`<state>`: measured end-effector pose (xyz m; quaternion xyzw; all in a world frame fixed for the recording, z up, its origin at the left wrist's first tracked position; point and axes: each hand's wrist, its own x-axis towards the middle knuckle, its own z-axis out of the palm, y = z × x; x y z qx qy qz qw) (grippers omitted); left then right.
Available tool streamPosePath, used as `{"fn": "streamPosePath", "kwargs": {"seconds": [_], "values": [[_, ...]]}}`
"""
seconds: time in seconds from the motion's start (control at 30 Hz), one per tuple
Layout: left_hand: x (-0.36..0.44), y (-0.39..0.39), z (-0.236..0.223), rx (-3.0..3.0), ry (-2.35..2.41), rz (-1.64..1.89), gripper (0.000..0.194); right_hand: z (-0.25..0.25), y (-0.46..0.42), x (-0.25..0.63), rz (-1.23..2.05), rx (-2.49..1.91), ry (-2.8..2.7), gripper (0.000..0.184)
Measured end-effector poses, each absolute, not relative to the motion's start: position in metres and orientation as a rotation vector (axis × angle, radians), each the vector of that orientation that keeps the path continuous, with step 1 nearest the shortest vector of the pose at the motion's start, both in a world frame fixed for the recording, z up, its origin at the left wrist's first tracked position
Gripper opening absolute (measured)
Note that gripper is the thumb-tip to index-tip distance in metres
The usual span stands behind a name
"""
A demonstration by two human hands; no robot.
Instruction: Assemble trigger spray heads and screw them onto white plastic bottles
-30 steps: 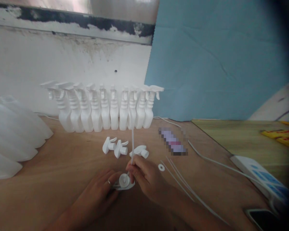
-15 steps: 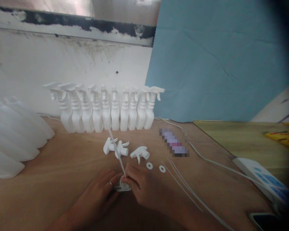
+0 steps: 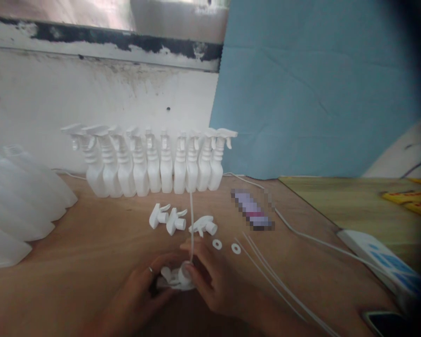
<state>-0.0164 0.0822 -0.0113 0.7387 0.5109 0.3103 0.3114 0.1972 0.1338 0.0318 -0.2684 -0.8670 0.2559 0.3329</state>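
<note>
A white trigger spray head (image 3: pixel 182 277) lies low between my two hands, its collar facing up. A thin plastic dip tube (image 3: pixel 192 220) rises nearly upright from the collar. My left hand (image 3: pixel 145 281), with a ring on one finger, is closed around the trigger side of the head. The thumb and fingers of my right hand (image 3: pixel 214 276) close at the collar and the tube's base; exactly how they grip is partly hidden. Just beyond lie loose spray heads (image 3: pixel 176 221), one of them (image 3: pixel 204 225) behind the tube. White ring washers (image 3: pixel 217 244) rest beside my right hand.
A row of white spray bottles (image 3: pixel 166 173) with heads on stands along the wall. Headless bottles (image 3: pixel 17 201) stand at left. More thin tubes (image 3: pixel 270 271) lie at right, near a blurred-out purple item (image 3: pixel 252 209), a cable (image 3: pixel 301 231) and a white-and-blue box (image 3: pixel 382 257).
The tube has swung from leaning left to nearly upright. My left fingers have opened wider around the spray head, showing more of it. Both hands sit slightly lower in view.
</note>
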Motion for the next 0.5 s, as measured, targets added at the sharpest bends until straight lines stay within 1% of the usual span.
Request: {"fn": "streamPosePath", "kwargs": {"seconds": [0.07,0.1,0.17,0.2,0.27,0.33,0.4,0.47,0.5], "values": [[-0.013,0.077,-0.014,1.855,1.326,0.874,0.036,0.03,0.127,0.206,0.558,-0.641,-2.244,0.057],[-0.012,0.075,-0.015,1.817,1.31,0.902,0.029,0.029,0.124,0.21,0.526,-0.665,-2.23,0.065],[-0.008,0.07,-0.018,1.721,1.29,0.946,0.02,0.027,0.118,0.217,0.515,-0.79,-2.183,0.071],[-0.006,0.069,-0.019,1.662,1.288,0.966,0.021,0.025,0.117,0.22,0.505,-0.853,-2.159,0.071],[-0.002,0.065,-0.019,1.527,1.301,1.013,0.027,0.023,0.115,0.223,0.412,-0.834,-2.188,0.07],[0.002,0.062,-0.017,1.424,1.285,1.034,0.031,0.02,0.114,0.223,0.208,-0.594,-2.32,0.065],[0.007,0.057,-0.014,1.401,1.21,1.035,0.033,0.018,0.114,0.221,-0.02,-0.376,-2.445,0.053],[0.007,0.051,-0.011,1.511,1.116,1.012,0.031,0.014,0.112,0.221,-0.167,-0.32,-2.489,0.034],[0.003,0.047,-0.01,1.632,1.081,1.001,0.03,0.013,0.112,0.222,-0.21,-0.336,-2.48,0.027]]}}
